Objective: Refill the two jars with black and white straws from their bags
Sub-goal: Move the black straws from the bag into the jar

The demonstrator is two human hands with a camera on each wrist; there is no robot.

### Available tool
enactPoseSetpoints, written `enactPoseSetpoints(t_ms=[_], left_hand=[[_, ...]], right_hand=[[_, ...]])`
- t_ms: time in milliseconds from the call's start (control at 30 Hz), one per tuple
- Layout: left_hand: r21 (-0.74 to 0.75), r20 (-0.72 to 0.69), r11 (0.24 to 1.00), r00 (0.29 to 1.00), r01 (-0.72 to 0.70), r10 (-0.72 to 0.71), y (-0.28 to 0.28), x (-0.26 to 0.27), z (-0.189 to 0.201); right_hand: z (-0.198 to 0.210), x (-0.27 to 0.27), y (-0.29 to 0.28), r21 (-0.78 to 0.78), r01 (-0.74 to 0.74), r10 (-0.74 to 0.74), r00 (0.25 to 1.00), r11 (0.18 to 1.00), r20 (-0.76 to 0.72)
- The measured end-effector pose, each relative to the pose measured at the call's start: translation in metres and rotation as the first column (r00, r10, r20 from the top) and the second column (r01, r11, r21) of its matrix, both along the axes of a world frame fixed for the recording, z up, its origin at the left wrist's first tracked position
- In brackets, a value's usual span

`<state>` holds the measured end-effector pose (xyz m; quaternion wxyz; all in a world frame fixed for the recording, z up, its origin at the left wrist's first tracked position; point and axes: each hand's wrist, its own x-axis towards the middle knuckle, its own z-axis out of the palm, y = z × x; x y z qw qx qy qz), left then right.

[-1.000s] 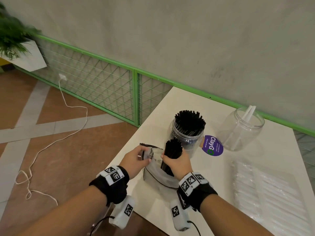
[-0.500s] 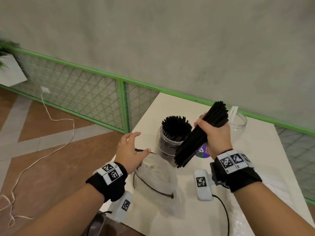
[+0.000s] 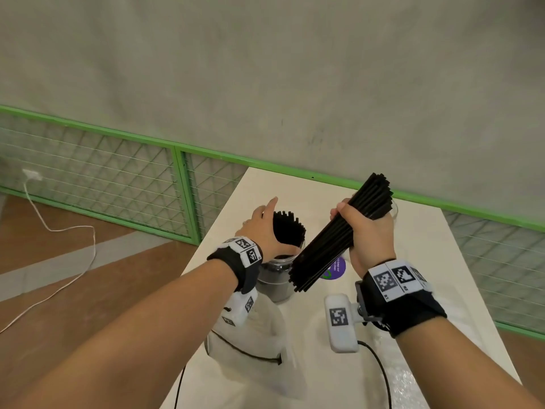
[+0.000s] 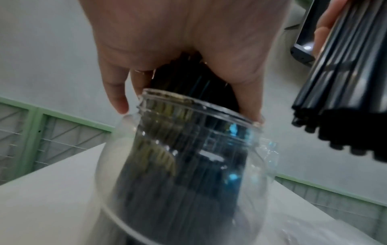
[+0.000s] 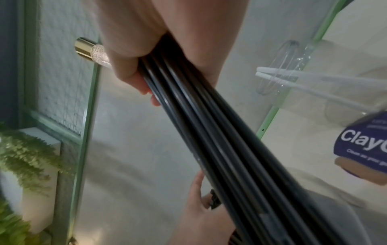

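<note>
My right hand (image 3: 368, 231) grips a bundle of black straws (image 3: 324, 246) around its middle. The bundle is tilted, its lower end hanging just right of the clear jar (image 3: 274, 278) packed with black straws (image 4: 184, 174). My left hand (image 3: 265, 228) lies against the straws standing in that jar, fingers straight, thumb at the rim. The whitish straw bag (image 3: 250, 340) lies slack on the table below my left wrist. The second clear jar (image 5: 293, 79) holds two white straws (image 5: 278, 74); in the head view my right hand hides it.
A round purple sticker (image 3: 336, 268) lies on the white table (image 3: 427, 261) between the jars. A clear bag of white straws (image 3: 413, 388) lies at the near right. The table's left edge drops to the floor beside a green mesh fence (image 3: 182, 187).
My right hand pulled the black bundle out of the bag and lifted it beside the jar. My left hand let go of the bag and moved up onto the straws in the jar.
</note>
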<state>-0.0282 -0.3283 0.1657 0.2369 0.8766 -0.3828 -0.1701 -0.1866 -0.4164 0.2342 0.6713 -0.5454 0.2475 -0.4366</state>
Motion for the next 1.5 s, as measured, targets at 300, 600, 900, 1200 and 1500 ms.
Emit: enactPoseSetpoints(t_ms=[300,600,900,1200,1500], left_hand=[[0.004,0.008,1.0,1.0,0.028,-0.028,-0.004,0.032,0.008],[-0.03,-0.058,1.0,0.998,-0.008,0.006,-0.001,0.045,-0.001],[-0.091,-0.103,0.995,0.995,-0.027,0.018,0.005,0.047,-0.005],[-0.104,-0.084,0.994,0.996,-0.031,0.022,0.006,0.045,-0.008],[-0.092,-0.056,0.995,0.998,-0.039,0.034,0.007,0.046,-0.006]], right_hand=[[-0.008,0.03,-0.021,0.408,0.089,-0.196,0.953,0.909,0.229],[-0.039,0.017,-0.021,0.396,0.215,-0.272,0.957,0.893,0.095],[-0.034,0.016,0.005,0.237,0.321,-0.337,0.941,0.917,0.028],[-0.034,0.021,0.021,0.159,0.271,-0.275,0.961,0.949,0.006],[-0.03,0.036,-0.014,0.478,0.421,-0.43,0.898,0.771,-0.097]])
